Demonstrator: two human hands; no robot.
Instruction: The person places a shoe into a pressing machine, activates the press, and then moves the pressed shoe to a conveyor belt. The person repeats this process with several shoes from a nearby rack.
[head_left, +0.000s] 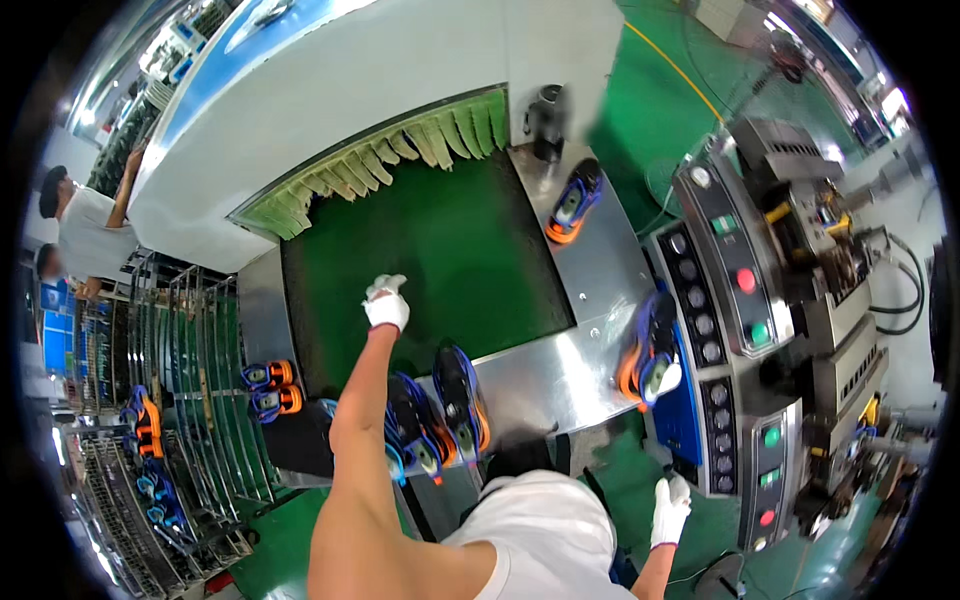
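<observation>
My left hand [386, 303], in a white glove, reaches out over the green conveyor belt [450, 250]. Its fingers are loosely bent and somewhat apart, and no object shows in them. My right hand [671, 510], also gloved, hangs low on the right beside the machine, fingers loosely apart, holding nothing visible. Two dark shoes with blue and orange trim, one a black shoe [459, 398] and one a blue-edged shoe [412, 420], lie at the belt's near edge by my left forearm. Another shoe [652, 340] rests at the right, above my right hand.
One more shoe [574, 203] sits on the metal side ledge [600, 260]. Green strips [400, 155] hang across the tunnel opening. A machine with buttons [745, 280] stands at right. Shoe racks [190, 380] and small orange-blue shoes [275, 402] are at left. Another person [95, 225] stands far left.
</observation>
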